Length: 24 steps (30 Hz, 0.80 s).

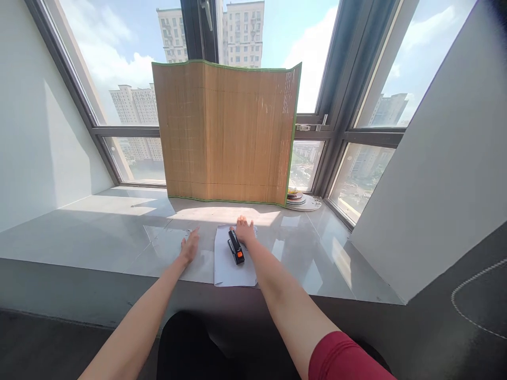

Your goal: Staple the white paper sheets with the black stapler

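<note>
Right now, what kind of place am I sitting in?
Probably a high-rise flat or office, at a wide window ledge used as a desk. Tall apartment towers show through the glass, a bamboo screen stands against the window, and your right hand rests on a sheet of paper beside a stapler.

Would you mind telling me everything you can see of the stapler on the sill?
The stapler is small, black-bodied, with an orange patch at its near end. It looks like plastic, though its finer parts are too small to make out. It lies flat, lengthwise away from the person and slightly angled, on a white sheet of paper on the grey sill. The right hand rests at its far end, apparently touching it; the left hand lies apart on the sill.
</note>
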Available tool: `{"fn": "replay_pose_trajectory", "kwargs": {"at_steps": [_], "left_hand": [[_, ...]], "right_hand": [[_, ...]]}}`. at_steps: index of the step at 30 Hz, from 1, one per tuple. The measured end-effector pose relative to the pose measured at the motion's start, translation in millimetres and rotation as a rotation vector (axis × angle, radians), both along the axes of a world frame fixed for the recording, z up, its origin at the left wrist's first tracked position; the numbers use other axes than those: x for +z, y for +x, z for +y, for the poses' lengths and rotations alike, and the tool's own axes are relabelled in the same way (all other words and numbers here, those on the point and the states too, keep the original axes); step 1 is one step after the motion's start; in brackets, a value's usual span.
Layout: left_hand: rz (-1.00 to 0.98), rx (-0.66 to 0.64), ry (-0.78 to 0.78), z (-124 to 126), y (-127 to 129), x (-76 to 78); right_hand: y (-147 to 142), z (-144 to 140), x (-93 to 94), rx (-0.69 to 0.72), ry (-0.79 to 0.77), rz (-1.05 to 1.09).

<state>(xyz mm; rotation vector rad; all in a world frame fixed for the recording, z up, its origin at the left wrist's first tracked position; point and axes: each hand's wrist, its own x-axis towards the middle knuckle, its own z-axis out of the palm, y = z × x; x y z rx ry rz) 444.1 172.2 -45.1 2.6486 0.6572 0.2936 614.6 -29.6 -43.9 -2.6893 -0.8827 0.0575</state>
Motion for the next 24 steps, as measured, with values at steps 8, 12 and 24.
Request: {"fn": "replay_pose_trajectory", "kwargs": {"at_steps": [8,12,24], "left_hand": [[-0.107,0.015,-0.057,7,5,-4.9],[-0.142,-0.009,0.006,9,4,-6.5],[-0.12,-0.011,-0.128,10,7,-7.8]], "right_hand": [[-10,48,1.0,0.07,0.048,0.025],[-11,50,6.0,0.079,0.092,0.052],[19,-61,10.0,-0.227,0.663,0.007]]}}
